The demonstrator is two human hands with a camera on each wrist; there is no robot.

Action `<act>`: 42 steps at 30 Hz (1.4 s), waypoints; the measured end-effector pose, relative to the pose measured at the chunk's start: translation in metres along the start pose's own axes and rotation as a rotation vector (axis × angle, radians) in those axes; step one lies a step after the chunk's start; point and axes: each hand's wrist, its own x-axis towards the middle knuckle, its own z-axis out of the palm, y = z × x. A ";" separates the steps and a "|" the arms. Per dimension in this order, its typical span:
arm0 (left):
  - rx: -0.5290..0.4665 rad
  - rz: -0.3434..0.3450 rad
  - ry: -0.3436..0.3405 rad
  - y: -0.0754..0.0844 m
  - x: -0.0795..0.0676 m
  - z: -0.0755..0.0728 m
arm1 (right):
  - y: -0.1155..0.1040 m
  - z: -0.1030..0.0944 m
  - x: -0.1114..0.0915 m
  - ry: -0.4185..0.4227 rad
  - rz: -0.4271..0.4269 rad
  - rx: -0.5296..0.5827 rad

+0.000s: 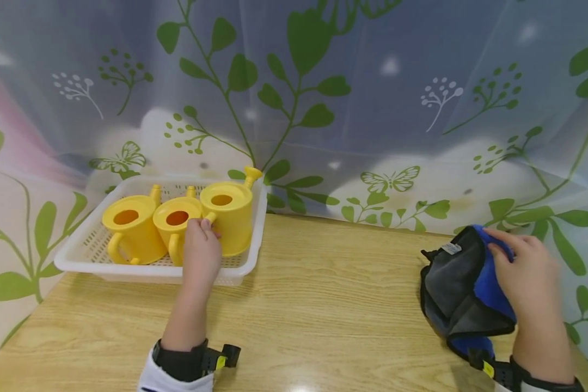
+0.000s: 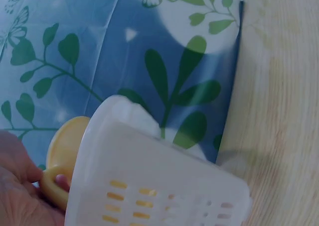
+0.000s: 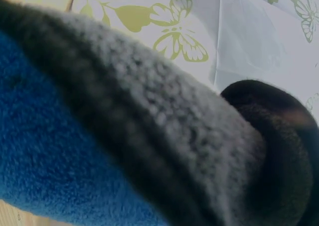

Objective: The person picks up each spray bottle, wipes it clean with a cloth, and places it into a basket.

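Observation:
My left hand (image 1: 202, 256) pinches the handle of the rightmost yellow watering can (image 1: 236, 226), which stands upright with its spout toward the back right. In the left wrist view, fingers go through the can's handle (image 2: 49, 185), beside the white basket (image 2: 164, 178). Two more yellow watering cans, the middle one (image 1: 164, 209) and the left one (image 1: 144, 239), stand in that basket. My right hand (image 1: 531, 272) pinches a grey and blue cloth (image 1: 453, 291) by its upper edge, and the cloth hangs bunched. Cloth (image 3: 65, 151) fills most of the right wrist view and hides the right fingers there.
The basket sits at the back left of the wooden table (image 1: 343, 294). Behind the table hangs a leaf-and-butterfly printed curtain (image 1: 372, 98). Black straps with small devices, such as the left strap (image 1: 181, 359), are round both wrists.

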 end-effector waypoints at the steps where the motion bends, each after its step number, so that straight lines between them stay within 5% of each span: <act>1: 0.020 -0.006 -0.018 -0.001 0.001 -0.001 | 0.000 0.002 0.000 -0.018 -0.006 -0.009; 9: 0.105 -0.056 -0.141 0.001 0.006 -0.002 | 0.003 0.017 0.002 -0.170 -0.128 -0.017; 20: 0.175 -0.068 -0.225 -0.003 0.008 -0.011 | -0.001 0.027 0.004 -0.321 -0.141 -0.009; 28: 0.361 -0.036 -0.227 -0.008 0.005 -0.014 | 0.011 0.044 0.012 -0.515 -0.136 -0.052; 32: 0.470 -0.048 -0.222 -0.006 0.002 -0.016 | 0.014 0.050 0.013 -0.551 -0.153 -0.049; 37: 0.716 0.022 -0.201 -0.004 -0.001 -0.020 | 0.016 0.053 0.014 -0.557 -0.145 -0.059; 42: 0.782 0.016 -0.234 -0.004 -0.002 -0.024 | 0.015 0.053 0.016 -0.599 -0.139 -0.080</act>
